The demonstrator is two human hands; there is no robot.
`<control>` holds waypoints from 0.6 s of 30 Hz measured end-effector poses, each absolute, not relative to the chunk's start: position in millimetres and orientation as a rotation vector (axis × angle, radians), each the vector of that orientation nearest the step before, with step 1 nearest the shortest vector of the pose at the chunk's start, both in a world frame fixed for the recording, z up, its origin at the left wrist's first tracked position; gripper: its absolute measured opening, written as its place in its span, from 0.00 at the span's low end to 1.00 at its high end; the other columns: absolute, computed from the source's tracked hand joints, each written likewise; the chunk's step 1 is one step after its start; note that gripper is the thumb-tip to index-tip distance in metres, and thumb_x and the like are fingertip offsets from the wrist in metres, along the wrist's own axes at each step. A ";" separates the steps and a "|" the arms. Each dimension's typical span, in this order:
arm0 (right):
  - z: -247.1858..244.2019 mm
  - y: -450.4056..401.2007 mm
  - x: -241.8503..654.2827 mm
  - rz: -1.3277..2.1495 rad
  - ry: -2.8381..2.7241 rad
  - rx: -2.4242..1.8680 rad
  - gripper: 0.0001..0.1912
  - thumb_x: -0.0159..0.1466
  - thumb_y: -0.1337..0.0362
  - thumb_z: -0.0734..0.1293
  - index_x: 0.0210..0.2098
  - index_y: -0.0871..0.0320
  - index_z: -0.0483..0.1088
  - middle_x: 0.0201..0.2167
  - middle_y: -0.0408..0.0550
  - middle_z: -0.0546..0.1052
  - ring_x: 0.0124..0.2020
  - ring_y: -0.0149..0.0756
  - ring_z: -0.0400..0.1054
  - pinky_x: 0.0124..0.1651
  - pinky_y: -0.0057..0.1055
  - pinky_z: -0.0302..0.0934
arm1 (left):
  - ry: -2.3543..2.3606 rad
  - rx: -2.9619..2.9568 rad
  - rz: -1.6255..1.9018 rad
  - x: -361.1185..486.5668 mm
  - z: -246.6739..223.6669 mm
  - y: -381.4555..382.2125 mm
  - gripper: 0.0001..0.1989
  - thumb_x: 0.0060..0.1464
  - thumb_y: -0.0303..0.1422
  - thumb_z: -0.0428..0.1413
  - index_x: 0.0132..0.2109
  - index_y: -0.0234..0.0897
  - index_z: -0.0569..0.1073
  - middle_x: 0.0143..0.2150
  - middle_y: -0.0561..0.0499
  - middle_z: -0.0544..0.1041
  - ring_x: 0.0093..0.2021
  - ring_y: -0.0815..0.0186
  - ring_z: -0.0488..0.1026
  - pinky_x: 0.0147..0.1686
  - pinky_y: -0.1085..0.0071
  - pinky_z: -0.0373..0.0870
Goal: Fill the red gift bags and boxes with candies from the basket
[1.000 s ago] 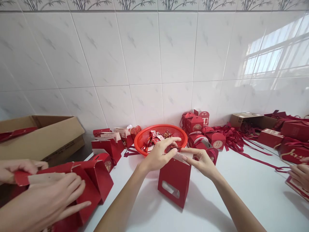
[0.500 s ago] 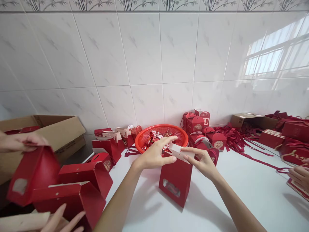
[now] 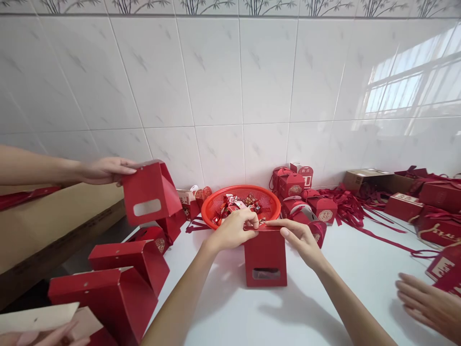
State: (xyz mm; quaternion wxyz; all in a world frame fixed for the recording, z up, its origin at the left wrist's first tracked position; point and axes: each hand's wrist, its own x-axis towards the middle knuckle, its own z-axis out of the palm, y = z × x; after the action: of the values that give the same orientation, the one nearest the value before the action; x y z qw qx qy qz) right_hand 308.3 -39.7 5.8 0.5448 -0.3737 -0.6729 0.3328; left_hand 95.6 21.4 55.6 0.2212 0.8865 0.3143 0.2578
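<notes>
A red gift box (image 3: 265, 257) with a small clear window stands upright on the white table in front of me. At its top left edge my left hand (image 3: 236, 229) is closed, fingers curled and thumb against the rim. My right hand (image 3: 299, 240) pinches the top right edge, with its index finger along the top and its thumb at the front. The top flaps are folded in, mostly hidden by my fingers. Just behind the box sits a red plastic basket (image 3: 206, 211) with wrapped candies (image 3: 230, 204) in it.
At left, a co-worker's hand (image 3: 108, 169) holds a windowed red box (image 3: 149, 192) above other red boxes (image 3: 108, 298). Decorated boxes (image 3: 292, 185) and red ribbons (image 3: 345, 206) lie behind right. Another person's hand (image 3: 428, 302) is at the right edge. A tiled wall closes the back.
The white flap on my box has folded down, and the box now faces me squarely. The co-worker's red box at left has risen and moved right. The right-hand person's hand has come further into view.
</notes>
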 end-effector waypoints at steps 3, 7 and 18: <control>3.1 -36.6 306.2 0.732 -1.554 -0.972 0.21 0.65 0.46 0.66 0.48 0.53 0.78 0.48 0.51 0.81 0.51 0.46 0.74 0.55 0.40 0.67 | 0.913 2.479 0.704 97.3 53.5 20.4 0.04 0.50 0.26 0.53 0.29 0.37 0.67 0.32 0.53 0.70 0.34 0.66 0.67 0.33 0.71 0.60; -3.1 -30.0 306.0 0.680 -1.533 -1.076 0.23 0.64 0.45 0.67 0.46 0.57 0.77 0.40 0.52 0.82 0.41 0.44 0.76 0.45 0.37 0.70 | 0.882 2.438 0.584 96.9 54.9 17.1 0.06 0.47 0.28 0.58 0.29 0.38 0.67 0.30 0.56 0.70 0.31 0.67 0.65 0.31 0.72 0.57; -8.4 -26.8 307.5 0.767 -1.587 -0.992 0.20 0.61 0.47 0.70 0.39 0.58 0.78 0.38 0.52 0.82 0.39 0.42 0.75 0.40 0.35 0.71 | 0.803 2.470 0.360 94.2 59.2 12.6 0.05 0.54 0.33 0.59 0.32 0.38 0.79 0.34 0.52 0.79 0.37 0.63 0.73 0.38 0.70 0.64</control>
State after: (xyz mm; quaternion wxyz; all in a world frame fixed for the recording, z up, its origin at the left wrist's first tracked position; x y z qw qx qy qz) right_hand 307.5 -26.8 -8.4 0.5308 -0.4156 -0.6650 0.3214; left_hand 94.2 12.6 59.2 0.2568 0.9104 0.2961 0.1326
